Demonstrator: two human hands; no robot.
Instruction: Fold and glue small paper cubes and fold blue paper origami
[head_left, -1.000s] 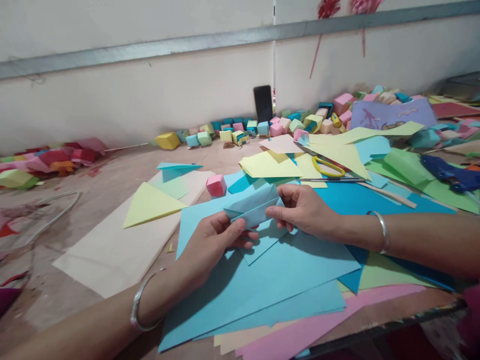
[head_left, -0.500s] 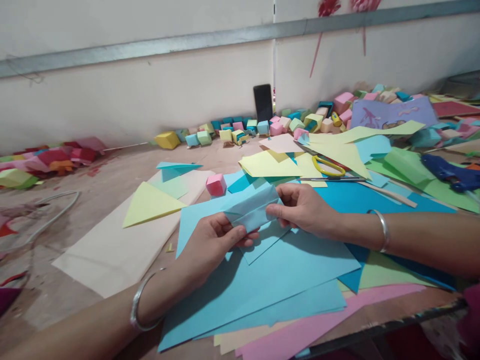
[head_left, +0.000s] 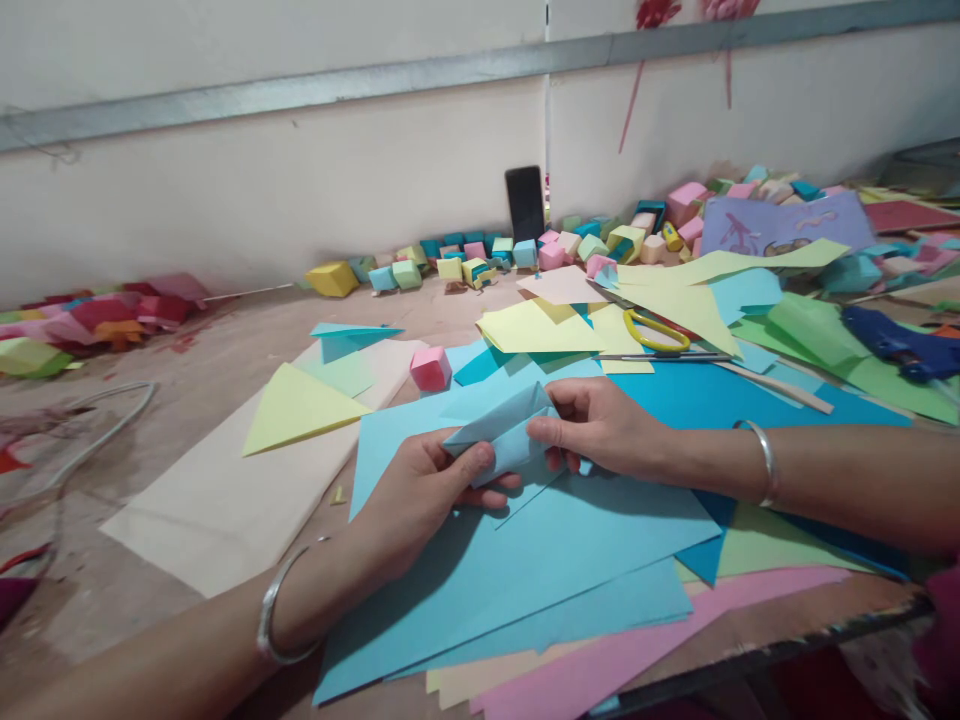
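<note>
A folded piece of light blue paper (head_left: pixel 504 432) is held between both hands, just above the pile of sheets. My left hand (head_left: pixel 439 478) grips its near left end, thumb on top and fingers beneath. At the other end, my right hand (head_left: pixel 592 425) pinches the right edge between thumb and fingers. The folds stand partly raised, like a narrow pocket. Below lie large light blue sheets (head_left: pixel 525 580). A small pink paper cube (head_left: pixel 430 369) sits just beyond my left hand.
Yellow-handled scissors (head_left: pixel 660 335) lie among paper scraps beyond my right hand. A blue glue gun (head_left: pixel 900 345) is at the far right. Several paper cubes (head_left: pixel 405 274) line the wall, where a phone (head_left: pixel 525 203) leans. A white cable (head_left: pixel 112 440) curves at left.
The folded blue paper has tilted and come down slightly, its folds now standing more open. My right fingers have shifted lower along its right edge.
</note>
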